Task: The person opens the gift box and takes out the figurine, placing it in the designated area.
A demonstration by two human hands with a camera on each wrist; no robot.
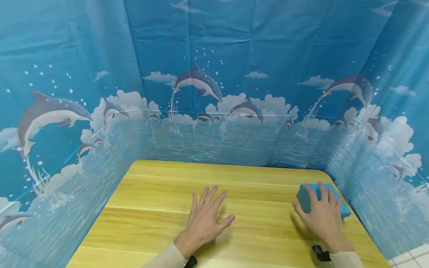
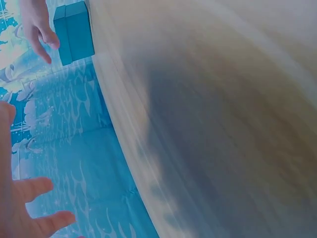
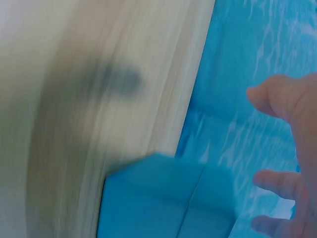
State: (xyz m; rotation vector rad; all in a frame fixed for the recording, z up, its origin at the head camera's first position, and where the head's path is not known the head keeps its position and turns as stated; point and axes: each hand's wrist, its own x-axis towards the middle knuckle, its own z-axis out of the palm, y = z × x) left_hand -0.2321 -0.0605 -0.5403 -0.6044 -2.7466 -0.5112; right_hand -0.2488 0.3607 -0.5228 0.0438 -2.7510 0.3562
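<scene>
A blue box (image 1: 305,199) with a seam around its upper part, like a lid line, stands at the right side of the wooden table. Over it hovers my right hand (image 1: 323,219), fingers spread and thumb out to the left, covering part of the top. The right wrist view shows the box (image 3: 148,203) below the fingers (image 3: 277,183), with space between them. My left hand (image 1: 202,221) hangs above the middle of the table, palm down, its fingers apart and holding nothing. In the left wrist view its fingertips (image 2: 59,220) are at the lower left, and the box (image 2: 74,34) is far off.
The yellow wood-grain table (image 1: 161,190) has rounded far corners. A blue curtain (image 1: 221,141) printed with dolphins and clouds surrounds it at the back and both sides, close to the edges. White floor tiles (image 1: 410,258) show at the lower right.
</scene>
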